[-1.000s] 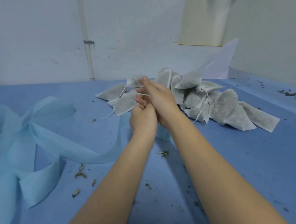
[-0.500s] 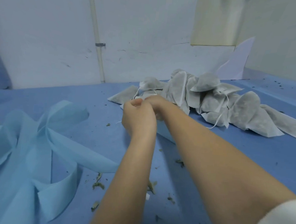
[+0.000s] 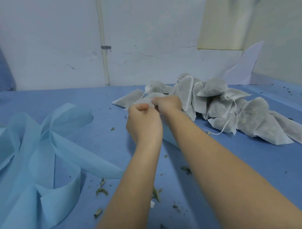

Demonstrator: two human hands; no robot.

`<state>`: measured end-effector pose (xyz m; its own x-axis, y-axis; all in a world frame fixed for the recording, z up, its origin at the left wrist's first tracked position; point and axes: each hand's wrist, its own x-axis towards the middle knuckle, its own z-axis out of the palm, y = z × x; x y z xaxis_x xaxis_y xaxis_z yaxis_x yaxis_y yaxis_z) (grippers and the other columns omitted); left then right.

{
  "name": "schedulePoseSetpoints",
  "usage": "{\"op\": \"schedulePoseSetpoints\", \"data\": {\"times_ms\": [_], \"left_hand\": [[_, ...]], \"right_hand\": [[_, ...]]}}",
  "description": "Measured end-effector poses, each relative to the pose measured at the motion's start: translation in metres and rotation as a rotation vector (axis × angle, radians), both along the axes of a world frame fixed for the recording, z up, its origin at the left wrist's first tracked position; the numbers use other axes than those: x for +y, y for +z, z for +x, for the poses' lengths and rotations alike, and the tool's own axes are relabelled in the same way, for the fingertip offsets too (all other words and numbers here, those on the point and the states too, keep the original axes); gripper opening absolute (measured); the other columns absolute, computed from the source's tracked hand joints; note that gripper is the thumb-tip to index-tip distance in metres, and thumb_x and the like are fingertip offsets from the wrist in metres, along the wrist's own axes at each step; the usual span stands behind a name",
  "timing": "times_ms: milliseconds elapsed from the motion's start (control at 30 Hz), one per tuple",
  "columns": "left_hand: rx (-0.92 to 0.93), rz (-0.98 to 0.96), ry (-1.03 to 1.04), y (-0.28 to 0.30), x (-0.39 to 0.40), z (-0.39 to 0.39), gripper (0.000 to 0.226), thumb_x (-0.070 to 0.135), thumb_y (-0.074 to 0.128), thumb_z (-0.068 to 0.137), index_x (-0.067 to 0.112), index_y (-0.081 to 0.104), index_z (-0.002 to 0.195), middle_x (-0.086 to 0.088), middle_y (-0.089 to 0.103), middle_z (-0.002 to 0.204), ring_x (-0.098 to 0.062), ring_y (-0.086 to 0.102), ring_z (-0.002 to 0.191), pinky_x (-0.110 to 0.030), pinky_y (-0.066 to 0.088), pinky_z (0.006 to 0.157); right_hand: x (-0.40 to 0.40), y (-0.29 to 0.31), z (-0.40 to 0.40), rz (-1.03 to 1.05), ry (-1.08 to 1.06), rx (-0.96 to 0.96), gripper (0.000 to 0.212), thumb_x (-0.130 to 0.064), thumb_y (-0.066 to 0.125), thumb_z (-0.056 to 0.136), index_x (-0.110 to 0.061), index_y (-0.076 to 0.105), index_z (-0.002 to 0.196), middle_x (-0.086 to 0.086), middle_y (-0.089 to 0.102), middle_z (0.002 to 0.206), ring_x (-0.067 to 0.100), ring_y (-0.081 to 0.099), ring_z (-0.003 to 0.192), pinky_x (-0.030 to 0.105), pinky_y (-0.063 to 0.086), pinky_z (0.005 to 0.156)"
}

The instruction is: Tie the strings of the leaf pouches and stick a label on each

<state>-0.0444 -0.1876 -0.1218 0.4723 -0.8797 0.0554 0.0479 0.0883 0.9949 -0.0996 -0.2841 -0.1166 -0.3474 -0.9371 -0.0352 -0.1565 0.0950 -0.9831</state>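
A heap of grey-white leaf pouches [image 3: 216,104] with thin white strings lies on the blue table [image 3: 249,166], centre right. In front of its left end my two hands meet over one pouch [image 3: 144,100]. My left hand [image 3: 143,124] is curled into a fist with thumb and forefinger pinched together at the pouch's string. My right hand [image 3: 166,103] is just behind it, fingers curled and pinching the same string. The string between the fingers is mostly hidden. No label shows in the hands.
Loops of light blue non-woven strip [image 3: 38,151] sprawl over the left of the table. Dried leaf crumbs [image 3: 101,191] are scattered near my forearms. A white sheet [image 3: 243,67] leans on the wall behind the heap. A wall pipe [image 3: 103,40] stands at the back.
Both hands have dropped lower onto the pouch at the heap's left end. My right hand, earlier stretched over the left fist, is now curled beside it. The camera has shifted left.
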Motion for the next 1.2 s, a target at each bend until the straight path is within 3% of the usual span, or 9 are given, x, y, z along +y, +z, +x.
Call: {"op": "schedulePoseSetpoints", "data": {"times_ms": [200,300,400,533,767,867,967,1067,1200], "left_hand": [[0.023,-0.016,-0.010,0.003,0.003,-0.001,0.029,0.019,0.048,0.086,0.003,0.051,0.110,-0.014,0.066,0.102,-0.025,0.066,0.085,-0.023,0.036,0.050],[0.020,-0.012,-0.039,0.008,0.010,-0.006,0.036,0.029,0.052,0.088,0.004,0.045,0.112,-0.015,0.064,0.103,-0.023,0.063,0.062,-0.014,0.035,0.033],[-0.013,0.011,-0.096,0.010,0.013,-0.010,0.051,0.043,0.056,0.086,0.004,0.047,0.117,-0.007,0.064,0.097,-0.024,0.066,0.065,-0.017,0.040,0.036],[0.027,0.030,-0.174,0.013,0.017,-0.019,0.058,0.046,0.060,0.083,0.005,0.051,0.123,-0.003,0.063,0.094,-0.016,0.063,0.048,-0.018,0.044,0.036],[0.085,0.009,-0.198,0.011,0.016,-0.025,0.037,0.016,0.066,0.081,0.000,0.057,0.113,-0.011,0.061,0.109,-0.021,0.065,0.078,-0.022,0.051,0.040],[0.012,0.010,-0.210,0.010,0.017,-0.026,0.013,0.013,0.063,0.080,0.008,0.058,0.091,-0.004,0.058,0.091,-0.017,0.058,0.072,-0.020,0.048,0.038],[0.016,0.034,-0.257,0.010,0.019,-0.025,0.009,0.012,0.062,0.080,0.011,0.055,0.075,-0.002,0.054,0.085,-0.021,0.055,0.071,-0.019,0.044,0.036],[0.038,0.052,-0.308,0.013,0.022,-0.026,0.007,0.011,0.061,0.079,0.013,0.058,0.073,-0.003,0.054,0.085,-0.021,0.054,0.072,-0.019,0.044,0.036],[0.040,0.116,-0.460,0.015,0.030,-0.032,0.004,0.009,0.061,0.078,0.007,0.062,0.081,-0.004,0.056,0.075,-0.017,0.055,0.058,-0.020,0.047,0.038]], "right_hand": [[0.041,0.002,-0.023,-0.223,0.031,-0.212,0.017,0.000,0.068,0.082,-0.013,0.071,0.071,0.006,0.068,0.073,0.016,0.062,0.065,0.033,0.055,0.085],[0.065,0.004,-0.034,-0.289,0.041,-0.348,0.013,0.001,0.069,0.083,-0.012,0.068,0.082,0.001,0.065,0.076,0.009,0.059,0.059,0.020,0.055,0.071],[0.085,0.002,-0.044,-0.309,0.044,-0.364,0.014,0.000,0.070,0.084,-0.013,0.068,0.083,0.004,0.066,0.084,0.009,0.062,0.065,0.016,0.055,0.069],[0.114,0.000,-0.059,-0.322,0.093,-0.322,0.012,-0.002,0.070,0.084,-0.013,0.069,0.088,0.006,0.066,0.087,0.007,0.063,0.062,0.018,0.056,0.073],[0.152,-0.008,-0.091,-0.320,0.195,-0.167,0.012,-0.004,0.068,0.086,-0.010,0.070,0.096,0.006,0.071,0.075,0.015,0.066,0.062,0.023,0.058,0.069],[0.156,-0.015,-0.108,-0.327,0.039,0.173,0.025,-0.025,0.066,0.089,-0.023,0.060,0.112,-0.001,0.068,0.067,0.010,0.058,0.056,0.020,0.047,0.058],[0.154,-0.017,-0.125,-0.365,-0.025,0.421,0.041,-0.039,0.059,0.092,-0.028,0.050,0.130,-0.005,0.056,0.092,0.008,0.053,0.090,0.021,0.042,0.082],[0.153,-0.017,-0.132,-0.367,0.063,0.475,0.026,-0.043,0.050,0.096,-0.026,0.062,0.112,-0.013,0.050,0.114,0.005,0.044,0.114,0.021,0.034,0.096],[0.154,-0.023,-0.131,-0.353,0.102,0.275,0.024,-0.047,0.045,0.097,-0.029,0.059,0.089,-0.021,0.055,0.076,-0.013,0.050,0.068,0.004,0.037,0.063]]}}
